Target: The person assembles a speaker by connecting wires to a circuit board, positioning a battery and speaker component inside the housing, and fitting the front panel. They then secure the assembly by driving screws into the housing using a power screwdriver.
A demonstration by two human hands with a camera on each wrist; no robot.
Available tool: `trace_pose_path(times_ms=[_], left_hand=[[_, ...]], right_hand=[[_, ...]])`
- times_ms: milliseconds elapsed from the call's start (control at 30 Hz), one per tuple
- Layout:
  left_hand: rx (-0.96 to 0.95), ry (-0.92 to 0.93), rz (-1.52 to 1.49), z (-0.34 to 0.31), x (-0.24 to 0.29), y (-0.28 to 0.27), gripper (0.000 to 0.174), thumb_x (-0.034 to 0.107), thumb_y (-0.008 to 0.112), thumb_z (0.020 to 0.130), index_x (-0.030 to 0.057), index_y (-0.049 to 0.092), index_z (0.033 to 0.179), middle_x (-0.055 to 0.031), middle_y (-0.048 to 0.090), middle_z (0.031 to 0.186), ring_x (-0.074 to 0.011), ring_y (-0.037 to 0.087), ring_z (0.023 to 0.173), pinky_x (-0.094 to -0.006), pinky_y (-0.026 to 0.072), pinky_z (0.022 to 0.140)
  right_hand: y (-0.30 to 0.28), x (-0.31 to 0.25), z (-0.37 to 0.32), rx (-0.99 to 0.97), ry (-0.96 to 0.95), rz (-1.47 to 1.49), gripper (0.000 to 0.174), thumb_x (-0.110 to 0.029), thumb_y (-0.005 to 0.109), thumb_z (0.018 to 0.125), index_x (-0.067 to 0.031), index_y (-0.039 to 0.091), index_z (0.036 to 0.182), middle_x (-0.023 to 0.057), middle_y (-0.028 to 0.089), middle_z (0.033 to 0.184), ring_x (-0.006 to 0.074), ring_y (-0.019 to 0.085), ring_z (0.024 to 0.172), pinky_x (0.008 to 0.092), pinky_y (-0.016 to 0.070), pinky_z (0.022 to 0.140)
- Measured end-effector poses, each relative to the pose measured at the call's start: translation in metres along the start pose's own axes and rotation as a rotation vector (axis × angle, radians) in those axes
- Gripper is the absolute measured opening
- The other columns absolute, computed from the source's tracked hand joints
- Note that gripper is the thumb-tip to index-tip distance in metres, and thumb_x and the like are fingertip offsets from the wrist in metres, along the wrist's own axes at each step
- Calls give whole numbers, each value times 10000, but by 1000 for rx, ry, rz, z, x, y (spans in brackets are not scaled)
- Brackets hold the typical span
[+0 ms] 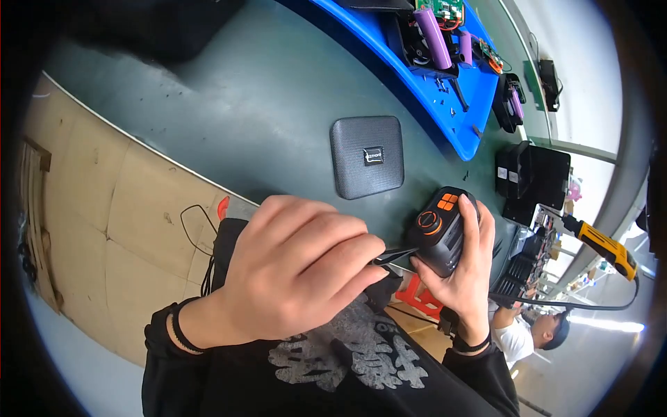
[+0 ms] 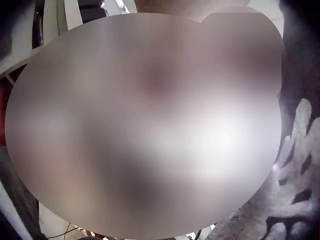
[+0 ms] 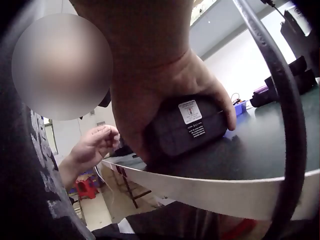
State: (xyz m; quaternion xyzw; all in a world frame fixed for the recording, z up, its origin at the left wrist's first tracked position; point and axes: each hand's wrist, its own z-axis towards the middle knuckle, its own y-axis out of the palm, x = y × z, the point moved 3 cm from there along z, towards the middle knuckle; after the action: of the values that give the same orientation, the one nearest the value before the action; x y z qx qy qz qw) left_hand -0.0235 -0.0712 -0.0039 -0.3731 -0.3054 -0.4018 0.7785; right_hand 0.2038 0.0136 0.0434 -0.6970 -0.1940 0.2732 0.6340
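- The right hand [image 1: 472, 267] was clamped round the device [image 1: 438, 244], thumb on one side and fingers on the other, its orange dial [image 1: 429, 221] and buttons [image 1: 448, 201] showing.
- The device sat near the close edge of the tabletop [image 1: 278, 104], to the right of the case [image 1: 368, 158] and nearer the person; whether it touched the surface was hard to tell.
- The left hand [image 1: 299, 267] had its fingers curled and seemed to pinch a black cord [image 1: 403, 251] running to the device; its fingertips were partly hidden, and the left wrist view was too blurred to help.
- Far off lay a blue tray [image 1: 462, 142] of parts.
- Good handling likely called for a firm right grip, with fingers clear of the buttons.
- The cord was best drawn gently and in line, without twisting it where it met the device.
- Working farther in from the edge would probably have lessened the risk of a drop.
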Motion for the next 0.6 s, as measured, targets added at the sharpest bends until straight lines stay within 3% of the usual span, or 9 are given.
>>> trace_pose_path(times_ms=[233,300,367,433,467,500,567,600], left_hand=[[-94,-91,-97,-5,7,6,260,64,801,690,61,698,929,-74,662,912,-267,615,797,-349,466,717],[-108,-80,-93,-3,10,9,302,45,794,699,55,688,982,-78,664,923,-264,617,813,-348,474,731],[-130,-57,-93,0,15,14,345,26,787,708,49,677,1035,-81,665,933,-261,620,829,-346,483,746],[-149,-180,-251,4,17,21,473,12,785,721,40,619,1163,-100,669,1014,-242,624,866,-338,493,760],[-270,-152,-291,3,13,25,753,97,861,698,25,488,1349,-136,615,1209,-240,610,1022,-351,492,846],[-291,-135,-287,7,15,33,753,97,861,698,25,488,1349,-136,615,1209,-240,610,1022,-351,492,846],[-309,-164,-427,15,20,48,1046,190,929,640,15,327,1477,-181,490,1393,-279,545,1200,-381,458,961],[-381,-158,-484,15,20,56,1256,264,963,595,9,174,1538,-194,383,1490,-303,452,1329,-413,403,1060]], right_hand=[[-3,6,-1,60,-12,134,1016,-120,857,557,-72,396,1462,266,442,1315,446,475,1190,497,421,999],[-8,17,-5,77,15,274,1037,-114,850,557,-37,370,1473,248,442,1343,414,470,1242,474,400,1043],[-10,25,-15,35,101,678,1065,-126,851,554,0,344,1483,234,432,1383,381,456,1292,453,370,1084],[-10,24,-25,-38,169,945,1115,-162,865,568,34,294,1506,219,394,1457,352,402,1370,439,311,1135],[-9,22,-29,-71,172,1102,1134,-166,870,572,40,275,1515,215,376,1483,337,378,1396,429,294,1146],[-8,20,-33,-112,169,1261,1153,-169,875,576,46,255,1524,211,357,1508,322,353,1422,418,277,1157],[-7,13,-33,-188,135,1341,1198,-179,883,594,47,191,1546,200,325,1541,295,302,1457,398,254,1169],[-2,6,-32,-265,142,1579,1208,-178,881,606,43,163,1551,195,326,1542,290,313,1451,395,260,1166]])
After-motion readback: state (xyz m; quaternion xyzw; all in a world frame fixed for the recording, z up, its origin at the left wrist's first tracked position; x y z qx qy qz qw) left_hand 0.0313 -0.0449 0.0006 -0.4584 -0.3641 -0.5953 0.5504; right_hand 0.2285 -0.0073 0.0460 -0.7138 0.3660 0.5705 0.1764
